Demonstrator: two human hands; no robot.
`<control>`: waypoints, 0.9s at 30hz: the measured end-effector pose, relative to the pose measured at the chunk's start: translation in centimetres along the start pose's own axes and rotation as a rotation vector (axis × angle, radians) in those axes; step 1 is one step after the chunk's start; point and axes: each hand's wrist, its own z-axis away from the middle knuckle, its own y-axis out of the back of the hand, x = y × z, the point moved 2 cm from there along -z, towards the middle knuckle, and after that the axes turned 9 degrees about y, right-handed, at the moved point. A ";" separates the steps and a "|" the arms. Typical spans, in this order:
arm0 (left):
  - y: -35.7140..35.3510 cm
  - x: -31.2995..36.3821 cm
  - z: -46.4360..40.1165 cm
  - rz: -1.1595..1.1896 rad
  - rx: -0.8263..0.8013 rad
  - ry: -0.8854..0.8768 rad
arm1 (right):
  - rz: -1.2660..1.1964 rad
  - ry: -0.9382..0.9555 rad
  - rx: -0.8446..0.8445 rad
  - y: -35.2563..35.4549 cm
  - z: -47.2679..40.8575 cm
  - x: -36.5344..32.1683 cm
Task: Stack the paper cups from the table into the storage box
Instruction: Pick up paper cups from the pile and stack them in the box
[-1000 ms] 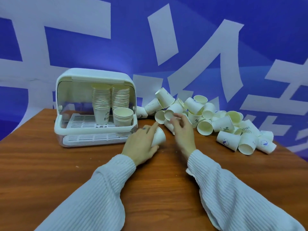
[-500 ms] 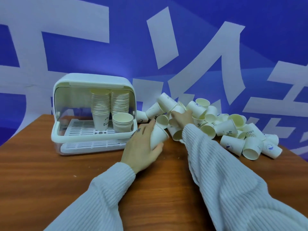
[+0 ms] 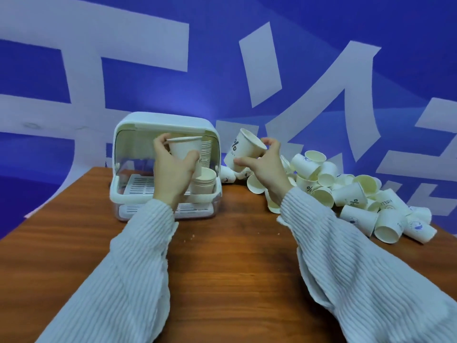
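Paper cup [image 3: 184, 151] upright in left grip [image 3: 173, 169]

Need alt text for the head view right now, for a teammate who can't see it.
Each hand holds a paper cup: the left hand grips an upright cup before the open storage box, the right hand a tilted cup. Loose cups lie heaped on the wooden table.

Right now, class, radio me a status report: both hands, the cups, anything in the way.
Left hand grips upright cup before storage box. Right hand holds tilted cup. Loose pile remains on table. Box opening unobstructed.
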 end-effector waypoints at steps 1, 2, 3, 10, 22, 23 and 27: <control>0.5 -0.1 -0.3 0.003 0.018 0.009 | 0.013 0.030 -0.021 -1.1 -0.2 -0.4; 0.9 -0.2 -0.5 0.009 0.039 0.014 | 0.030 0.054 -0.042 -2.3 -0.4 -0.8; 1.2 -0.2 -0.6 0.019 0.058 0.015 | 0.047 0.073 -0.064 -3.4 -0.7 -1.0; 1.7 -0.3 -0.9 0.030 0.101 -0.007 | 0.421 0.123 -0.241 -8.7 -0.7 -0.1; 1.8 -2.9 -2.0 -0.165 0.050 -0.029 | 0.492 0.055 -0.578 -10.1 0.7 2.5; 1.7 -3.1 -2.0 -0.174 0.041 -0.048 | 0.468 0.047 -0.571 -10.0 0.6 2.7; 1.5 -2.8 -1.9 -0.124 0.023 -0.109 | 0.387 0.045 -0.557 -10.1 0.3 3.7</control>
